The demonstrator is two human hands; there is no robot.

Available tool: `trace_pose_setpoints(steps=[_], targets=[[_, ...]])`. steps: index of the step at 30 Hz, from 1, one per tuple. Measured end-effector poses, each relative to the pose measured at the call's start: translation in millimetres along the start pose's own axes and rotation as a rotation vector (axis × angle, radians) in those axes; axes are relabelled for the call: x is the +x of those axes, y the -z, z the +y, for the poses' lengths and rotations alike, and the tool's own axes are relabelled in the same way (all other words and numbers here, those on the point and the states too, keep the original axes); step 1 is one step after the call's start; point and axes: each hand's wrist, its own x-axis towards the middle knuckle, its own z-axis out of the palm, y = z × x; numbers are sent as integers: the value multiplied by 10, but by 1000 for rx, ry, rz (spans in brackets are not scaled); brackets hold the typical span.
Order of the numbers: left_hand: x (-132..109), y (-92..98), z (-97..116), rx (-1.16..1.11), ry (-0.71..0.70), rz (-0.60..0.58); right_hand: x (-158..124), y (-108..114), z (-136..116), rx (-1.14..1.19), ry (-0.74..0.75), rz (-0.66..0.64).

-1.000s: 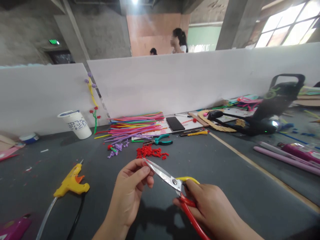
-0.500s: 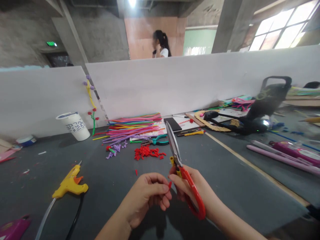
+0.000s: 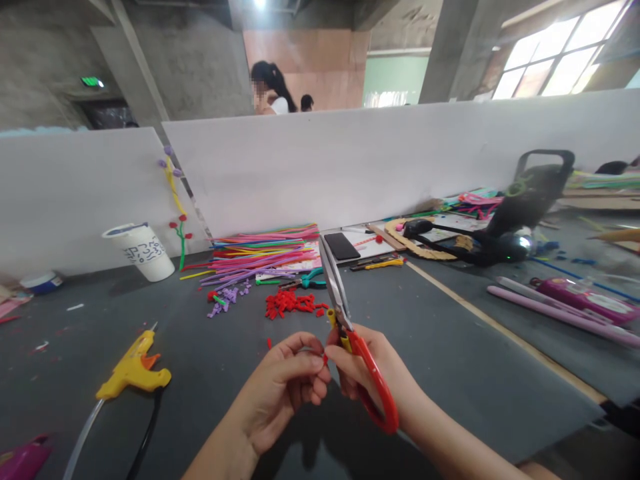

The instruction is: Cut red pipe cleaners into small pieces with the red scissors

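Note:
My right hand (image 3: 373, 373) grips the red and yellow handles of a pair of scissors (image 3: 337, 300), whose closed blades point up and away from me. My left hand (image 3: 280, 390) is curled beside it, thumb and forefinger pinching a tiny red piece (image 3: 325, 360) against my right fingertips. A pile of small red cut pieces (image 3: 293, 303) lies on the dark table just beyond my hands, and one stray red bit (image 3: 269, 343) sits nearer.
A yellow glue gun (image 3: 131, 368) lies at the left with its cable. A bundle of coloured pipe cleaners (image 3: 265, 252), green pliers (image 3: 307, 280), purple cut pieces (image 3: 225, 297), a phone (image 3: 341, 245) and a white cup (image 3: 143, 250) sit along the white partition (image 3: 350, 163). People stand behind it.
The scissors swung from lying across toward my left hand to pointing upright with blades closed. My hands came together and dropped nearer to me, my left fingers now pinching a red piece.

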Motion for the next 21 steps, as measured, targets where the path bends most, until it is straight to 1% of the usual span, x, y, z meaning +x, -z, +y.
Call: trace_pose_setpoints(steps=[3,6,9,11,13,16,18,21], targets=[[-17,-30,4,155,-78,29,-5,4,-16,-119,31,15],[-25,-70,8,314,-156,81,-3,18,9,-304,114,62],[-16,-108,4,366,-160,133,-4,22,39,-403,164,91],[-14,-125,4,382,-152,139,-11,23,38,-428,179,91],[-24,-130,16,380,-167,148,-24,35,14,-469,210,92],[-61,-112,58,303,-241,203,-56,81,-42,-578,251,83],[-92,-88,93,222,-297,237,-87,121,-60,-714,262,69],[-132,-56,135,127,-364,255,-139,168,-23,-941,282,68]])
